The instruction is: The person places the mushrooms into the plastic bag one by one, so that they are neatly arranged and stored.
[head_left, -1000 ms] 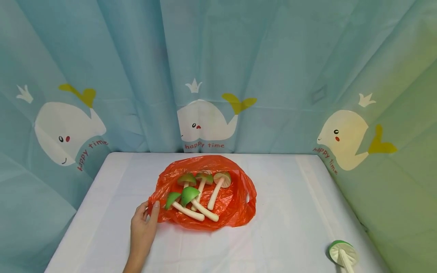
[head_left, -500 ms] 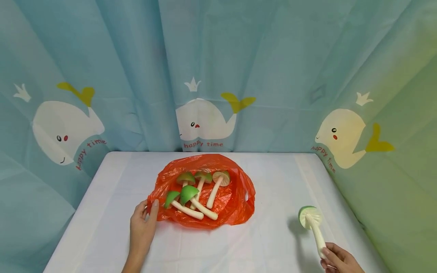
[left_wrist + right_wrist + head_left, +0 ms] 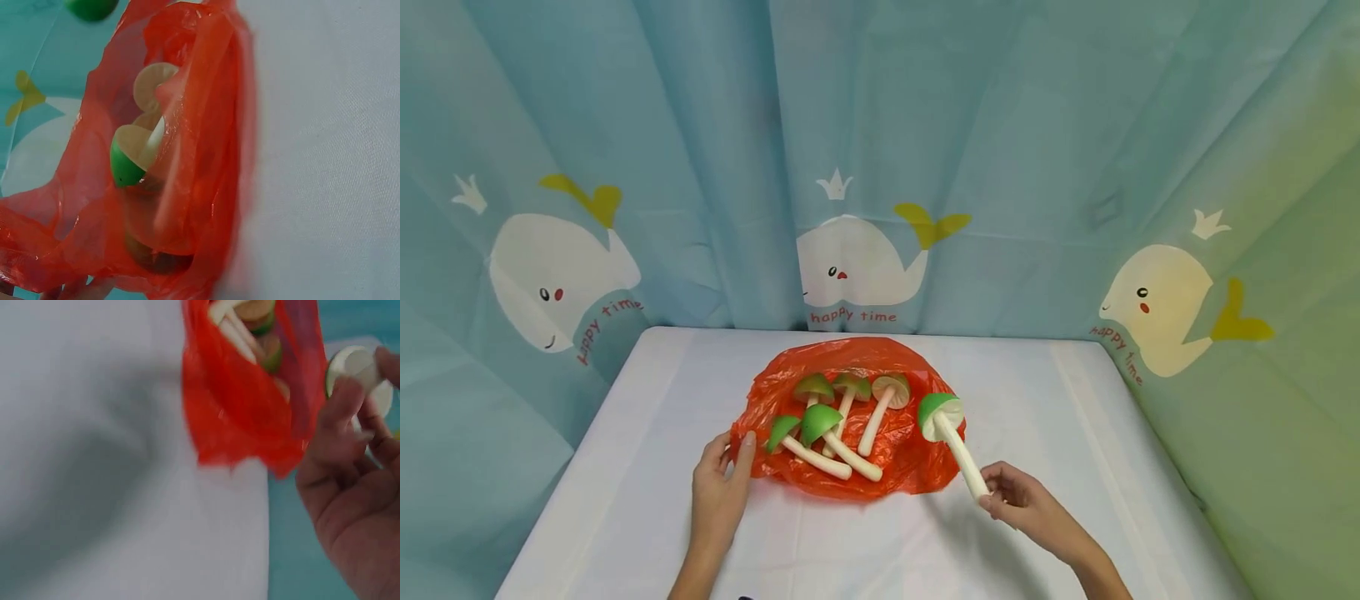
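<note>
A red plastic bag [image 3: 917, 471] lies spread on the table, its mouth facing up. Several toy mushrooms with green caps and white stems rest in it, among them a bright green one [image 3: 822, 423] near the front. At the bag's left edge, my left hand [image 3: 721, 492] pinches the plastic between thumb and fingers. My right hand [image 3: 1026, 508] grips the stem end of another green-capped mushroom [image 3: 958, 454], raised over the bag's right edge with its cap tilted up and left. In the right wrist view, this mushroom's cap [image 3: 340, 369] is partly hidden by the fingers.
The bag stands on a white-covered table [image 3: 1037, 400]. Behind and beside it hangs a blue-green curtain [image 3: 1030, 167] printed with white whales. A small dark object [image 3: 745, 597] just shows at the bottom edge of the head view.
My right hand came in from the lower right, took the lone mushroom by its stem and carried it left to the bag. My left hand keeps its place on the bag's edge.
</note>
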`<state>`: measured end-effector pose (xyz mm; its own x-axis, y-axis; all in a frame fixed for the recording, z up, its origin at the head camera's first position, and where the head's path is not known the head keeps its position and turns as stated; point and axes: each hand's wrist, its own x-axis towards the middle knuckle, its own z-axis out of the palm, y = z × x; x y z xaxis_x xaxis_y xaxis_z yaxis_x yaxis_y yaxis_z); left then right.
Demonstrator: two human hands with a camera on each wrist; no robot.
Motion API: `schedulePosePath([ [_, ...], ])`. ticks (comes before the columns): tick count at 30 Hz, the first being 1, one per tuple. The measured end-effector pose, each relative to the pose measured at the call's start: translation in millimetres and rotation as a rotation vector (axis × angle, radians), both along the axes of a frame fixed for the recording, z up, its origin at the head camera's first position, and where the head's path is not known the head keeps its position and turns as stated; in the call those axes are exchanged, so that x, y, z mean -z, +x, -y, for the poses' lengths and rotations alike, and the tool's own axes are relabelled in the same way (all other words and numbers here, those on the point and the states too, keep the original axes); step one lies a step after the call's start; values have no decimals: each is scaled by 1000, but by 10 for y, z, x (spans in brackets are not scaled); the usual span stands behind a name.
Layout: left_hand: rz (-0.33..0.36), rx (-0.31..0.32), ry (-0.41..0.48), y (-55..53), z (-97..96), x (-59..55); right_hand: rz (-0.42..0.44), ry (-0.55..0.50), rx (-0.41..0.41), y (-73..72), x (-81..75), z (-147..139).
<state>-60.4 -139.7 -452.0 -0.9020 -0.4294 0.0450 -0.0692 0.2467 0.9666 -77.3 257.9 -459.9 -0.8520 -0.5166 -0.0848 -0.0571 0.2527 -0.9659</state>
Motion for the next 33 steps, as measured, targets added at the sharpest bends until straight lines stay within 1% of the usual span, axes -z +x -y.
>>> schedulePosePath([
  [2, -3, 1, 0, -1, -6, -2, -46, 49, 12, -107, 7, 133],
  [5, -4, 5, 2, 0, -11, -8, -73, 103, 38, -242, 14, 324],
  [12, -16, -6, -9, 8, 2, -11, -164, 181, 9, -500, 82, 676],
  [15, -21, -4, -8, 14, 6, -4, -182, 212, 6, -589, 118, 784],
  [20, -23, 4, -9, 23, 6, -2, -208, 304, 30, -660, 150, 882],
  [22, -30, 1, -11, 26, 9, -9, -252, 370, 42, -679, 170, 899],
  [25, -38, 2, -15, 32, 13, -32, -340, 472, 65, -705, 216, 915],
  [27, -35, 4, -15, 37, 16, -48, -391, 540, 92, -725, 261, 920],
  [29, -27, 5, -13, 42, 17, -62, -422, 583, 121, -742, 297, 923],
  [33, -14, 1, -12, 53, 20, -77, -459, 637, 156, -767, 357, 920],
])
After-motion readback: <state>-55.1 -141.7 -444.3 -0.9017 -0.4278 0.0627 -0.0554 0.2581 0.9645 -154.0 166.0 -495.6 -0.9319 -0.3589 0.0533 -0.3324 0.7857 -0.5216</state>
